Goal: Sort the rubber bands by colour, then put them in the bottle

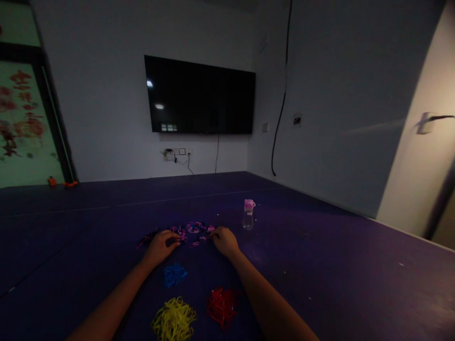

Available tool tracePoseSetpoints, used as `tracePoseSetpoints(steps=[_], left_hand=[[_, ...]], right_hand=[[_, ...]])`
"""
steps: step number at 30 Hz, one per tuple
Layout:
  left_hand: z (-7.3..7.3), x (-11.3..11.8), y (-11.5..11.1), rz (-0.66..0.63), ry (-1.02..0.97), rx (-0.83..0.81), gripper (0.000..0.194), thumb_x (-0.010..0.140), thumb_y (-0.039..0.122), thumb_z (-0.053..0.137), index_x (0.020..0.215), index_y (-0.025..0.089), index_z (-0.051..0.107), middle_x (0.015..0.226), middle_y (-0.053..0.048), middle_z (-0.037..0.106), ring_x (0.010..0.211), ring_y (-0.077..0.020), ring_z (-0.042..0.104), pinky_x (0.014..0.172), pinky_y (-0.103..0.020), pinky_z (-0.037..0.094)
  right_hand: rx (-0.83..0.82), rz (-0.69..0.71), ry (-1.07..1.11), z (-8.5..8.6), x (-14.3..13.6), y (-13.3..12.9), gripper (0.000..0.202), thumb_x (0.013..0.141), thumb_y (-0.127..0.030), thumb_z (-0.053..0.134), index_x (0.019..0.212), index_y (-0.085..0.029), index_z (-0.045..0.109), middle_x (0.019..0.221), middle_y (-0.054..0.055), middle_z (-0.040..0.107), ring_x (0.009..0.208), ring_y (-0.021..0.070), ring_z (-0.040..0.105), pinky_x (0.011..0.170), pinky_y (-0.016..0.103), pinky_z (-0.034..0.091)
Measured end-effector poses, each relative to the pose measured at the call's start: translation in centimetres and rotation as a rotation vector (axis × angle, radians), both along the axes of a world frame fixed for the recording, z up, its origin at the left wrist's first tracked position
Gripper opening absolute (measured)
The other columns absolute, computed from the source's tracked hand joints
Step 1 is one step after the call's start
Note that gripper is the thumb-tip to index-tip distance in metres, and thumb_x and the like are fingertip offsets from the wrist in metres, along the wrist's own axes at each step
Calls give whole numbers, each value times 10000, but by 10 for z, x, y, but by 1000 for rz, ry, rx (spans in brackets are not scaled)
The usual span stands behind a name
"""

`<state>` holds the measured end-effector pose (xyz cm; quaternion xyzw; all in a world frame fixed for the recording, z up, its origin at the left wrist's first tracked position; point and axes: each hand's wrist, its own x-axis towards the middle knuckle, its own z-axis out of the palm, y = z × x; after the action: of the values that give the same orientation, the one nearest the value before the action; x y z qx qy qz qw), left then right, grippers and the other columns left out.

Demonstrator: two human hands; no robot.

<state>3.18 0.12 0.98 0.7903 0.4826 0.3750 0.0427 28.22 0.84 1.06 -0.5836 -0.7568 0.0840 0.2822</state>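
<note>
A loose heap of mixed pink and dark rubber bands (194, 227) is spread across the purple floor between my hands. My left hand (161, 246) is at the heap's left side, thumb and forefinger curved together on some bands. At the right end, my right hand (225, 240) pinches at the bands with its fingers pressed together. Exactly which bands lie between the fingertips is too small and dark to tell. Nearer me are separate piles of blue rubber bands (174, 274), yellow rubber bands (174, 320) and red rubber bands (222, 307).
Right of my right hand stands a clear bottle (248, 220) with a pink cap. Small white scraps dot the purple floor (337, 274). A wall-mounted television (202, 97), sockets and a hanging black cable (279, 121) are beyond.
</note>
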Motion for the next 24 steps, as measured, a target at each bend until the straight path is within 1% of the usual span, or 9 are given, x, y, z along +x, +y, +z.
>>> tracePoseSetpoints(steps=[3, 5, 7, 10, 13, 17, 19, 22, 24], left_hand=[[1, -6, 3, 86, -18, 46, 192, 749, 345, 563, 820, 217, 688, 873, -37, 701, 833, -199, 643, 773, -322, 510], [3, -15, 5, 213, -30, 80, 219, 779, 326, 513, 857, 208, 681, 900, -43, 702, 859, -204, 641, 788, -319, 504], [6, -28, 6, 376, -18, 84, 240, 781, 265, 484, 908, 189, 673, 936, -57, 700, 888, -211, 639, 797, -314, 496], [11, -48, 6, 609, 32, 7, 290, 771, 211, 483, 1000, 153, 651, 957, -89, 697, 918, -243, 633, 783, -328, 490], [12, -62, 4, 742, 14, -99, 318, 774, 226, 505, 1052, 134, 629, 966, -106, 695, 895, -250, 645, 720, -312, 495], [6, -67, 9, 781, -1, -141, 309, 795, 299, 489, 1029, 160, 636, 956, -105, 699, 867, -262, 657, 660, -313, 500], [2, -68, 15, 738, -25, -113, 303, 805, 317, 465, 998, 167, 644, 970, -110, 697, 884, -270, 652, 692, -334, 503], [-4, -71, 26, 623, -89, -35, 310, 810, 310, 442, 973, 148, 650, 1005, -121, 686, 928, -255, 640, 798, -343, 491], [-6, -74, 32, 587, -112, -25, 322, 812, 326, 436, 978, 153, 651, 972, -103, 697, 899, -232, 651, 799, -327, 498]], right_hand=[[10, 3, -1, 0, 0, 0, 299, 780, -148, 464, 903, -248, 717, 1030, 16, 683, 958, 164, 608, 817, 216, 408], [8, 4, -10, 0, 0, 0, 296, 779, -147, 467, 905, -244, 717, 1031, 17, 683, 954, 163, 609, 818, 214, 407], [0, 3, -19, -1, 0, 0, 299, 776, -143, 470, 916, -241, 715, 1030, 18, 683, 948, 160, 611, 816, 212, 408], [-4, 2, -14, -2, -1, 2, 312, 770, -131, 466, 926, -237, 714, 1031, 20, 682, 940, 155, 614, 812, 207, 408], [2, 1, 1, -3, -1, 3, 310, 764, -131, 466, 911, -236, 718, 1029, 21, 683, 937, 155, 615, 811, 205, 408], [3, -5, 8, -4, -1, 3, 303, 764, -137, 467, 897, -239, 720, 1018, 21, 686, 934, 157, 617, 807, 209, 410], [3, -1, 8, -3, -1, 3, 303, 762, -134, 468, 894, -239, 720, 1014, 19, 687, 932, 156, 617, 809, 209, 409], [7, 14, 10, -3, -1, 3, 303, 758, -129, 468, 891, -234, 720, 1011, 21, 688, 929, 155, 618, 815, 208, 408], [7, 24, 13, -3, 0, 3, 304, 760, -129, 467, 896, -232, 718, 1008, 20, 690, 931, 155, 618, 819, 208, 408]])
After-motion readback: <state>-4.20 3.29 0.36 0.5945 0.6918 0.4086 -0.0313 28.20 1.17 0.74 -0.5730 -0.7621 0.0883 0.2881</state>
